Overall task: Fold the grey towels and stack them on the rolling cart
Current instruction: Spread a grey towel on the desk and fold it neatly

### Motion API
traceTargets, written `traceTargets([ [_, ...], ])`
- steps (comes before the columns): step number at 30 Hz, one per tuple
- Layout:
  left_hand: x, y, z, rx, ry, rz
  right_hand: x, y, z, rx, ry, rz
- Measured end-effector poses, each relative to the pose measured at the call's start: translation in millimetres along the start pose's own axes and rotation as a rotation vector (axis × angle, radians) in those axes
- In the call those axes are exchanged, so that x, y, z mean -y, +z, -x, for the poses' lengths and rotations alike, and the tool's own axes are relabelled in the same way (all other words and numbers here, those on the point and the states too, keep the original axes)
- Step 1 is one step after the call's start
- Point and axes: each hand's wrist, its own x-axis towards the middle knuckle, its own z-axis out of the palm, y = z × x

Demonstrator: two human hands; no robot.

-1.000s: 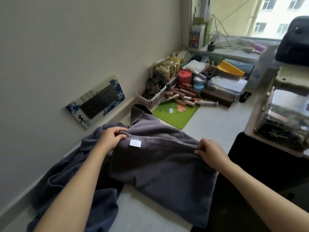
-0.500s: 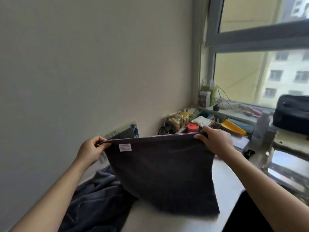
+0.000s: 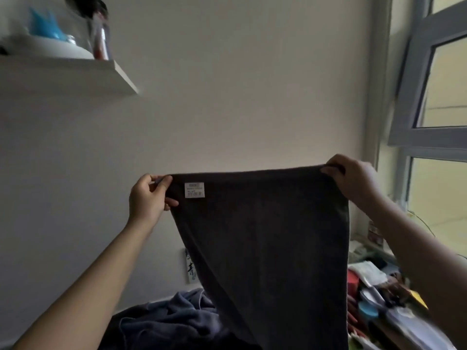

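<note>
Pinching top corners: left hand (image 3: 147, 195), right hand (image 3: 353, 179) | one grey towel (image 3: 265, 248) hanging between | one crumpled pile (image 3: 171, 322) below left hand

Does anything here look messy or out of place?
Yes: a crumpled heap of towels lies unfolded below the dark towel held up by the left hand and right hand.

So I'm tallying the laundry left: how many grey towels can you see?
2 at least. One grey towel hangs held up by the left hand and right hand; a crumpled heap lies below, which may hide more.
</note>
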Motion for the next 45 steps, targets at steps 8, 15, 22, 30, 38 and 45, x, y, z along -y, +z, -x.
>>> traceTargets([
  [8,-45,-18,-10,-0.236,0.089,-0.001,23,-24,-36,-0.029,0.086,-0.33],
  [15,-41,-31,-25,-0.318,0.1,0.069,33,-1,-47,-0.067,0.127,-0.492],
  [22,38,-15,-72,-0.132,-0.28,-0.006,38,97,-64,0.205,0.251,-0.394],
  [30,38,-35,-111,-0.206,-0.159,0.126,79,124,-86,0.053,0.317,-0.529],
  [38,5,-82,-53,-0.256,-0.059,0.053,90,75,-33,0.027,0.234,-0.561],
  [45,18,-110,90,-0.269,-0.128,-0.129,56,33,81,0.238,0.227,-0.601],
])
